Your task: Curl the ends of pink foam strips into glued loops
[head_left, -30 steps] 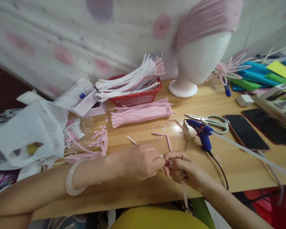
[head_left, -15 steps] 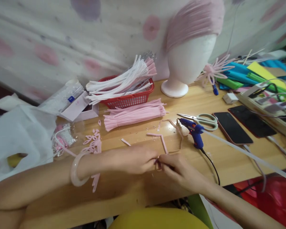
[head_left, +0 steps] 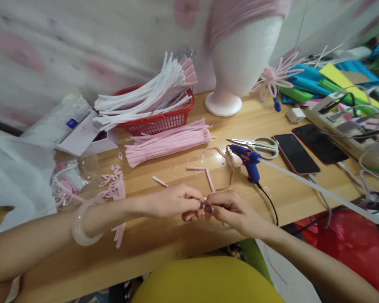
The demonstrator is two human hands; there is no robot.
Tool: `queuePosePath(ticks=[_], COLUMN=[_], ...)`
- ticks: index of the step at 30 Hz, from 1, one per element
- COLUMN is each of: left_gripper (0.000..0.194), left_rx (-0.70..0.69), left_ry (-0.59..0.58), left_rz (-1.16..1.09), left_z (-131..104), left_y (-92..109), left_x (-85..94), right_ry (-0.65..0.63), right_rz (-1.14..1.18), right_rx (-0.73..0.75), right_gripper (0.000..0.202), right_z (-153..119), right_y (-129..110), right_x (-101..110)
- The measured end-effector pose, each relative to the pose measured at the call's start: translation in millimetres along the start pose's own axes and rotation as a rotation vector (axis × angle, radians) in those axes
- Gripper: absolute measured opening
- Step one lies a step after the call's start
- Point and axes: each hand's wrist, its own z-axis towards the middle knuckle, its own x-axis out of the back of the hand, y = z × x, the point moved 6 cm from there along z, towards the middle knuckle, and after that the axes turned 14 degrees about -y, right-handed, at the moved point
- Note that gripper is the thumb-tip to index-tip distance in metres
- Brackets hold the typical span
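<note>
Left hand [head_left: 173, 202] and right hand [head_left: 240, 212] pinch a mostly-hidden pink piece [head_left: 205, 198]

Moderately bright, diffuse light is falling on the bench [head_left: 151, 256], its source lying out of view. Glare is whitening a patch inward from the back edge, while soft shadow is darkening the front edge. The small pale piece [head_left: 205, 198] between the left hand [head_left: 177, 201] and right hand [head_left: 236, 211] is blurring; wide-angle distortion is stretching the outer areas.
</note>
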Motion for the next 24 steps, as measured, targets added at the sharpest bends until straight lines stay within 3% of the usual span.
queuePosePath(ticks=[2, 4, 5, 7, 11, 13, 15, 17, 19, 24], left_gripper=[0.017, 0.018, 0.019, 0.021, 0.021, 0.024, 0.024, 0.024, 0.023, 0.015], left_rx=[0.075, 0.114, 0.114, 0.044, -0.245, -0.338, -0.379, -0.352, -0.258, 0.022], left_ry=[-0.068, -0.123, -0.122, -0.033, 0.207, 0.235, 0.230, 0.190, 0.142, 0.036], left_rz=[-0.344, -0.418, -0.319, 0.107, 1.069, 1.281, 1.336, 1.247, 0.974, -0.206], left_z=[3, 5, 4, 1, -13, -17, -17, -14, -10, 3], left_y=[-14, -21, -21, -11, 25, 29, 29, 28, 24, -10], left_x=[-2.5, -4.5, -3.4, 2.8, -4.0, -11.9, -16.3, -17.5, -14.8, -15.5], right_ry=[0.022, 0.036, 0.037, 0.040, 0.028, -0.022, -0.044, 0.008, 0.085, 0.071], right_rz=[-0.291, -0.475, -0.497, -0.388, 0.235, 0.579, 0.772, 0.698, 0.415, -0.340], right_rx=[0.076, 0.115, 0.112, 0.071, -0.100, -0.194, -0.249, -0.207, -0.090, 0.136], right_gripper=[0.018, 0.013, 0.012, 0.015, 0.022, 0.020, 0.018, 0.019, 0.022, 0.021], right_z=[-3, -5, -5, -4, -2, -1, 0, -1, -3, -11], right_y=[-10, -13, -11, -5, 20, 33, 39, 37, 24, -10], right_x=[-3, -7, -7, -4, 0, -8, -15, -12, -4, -7])
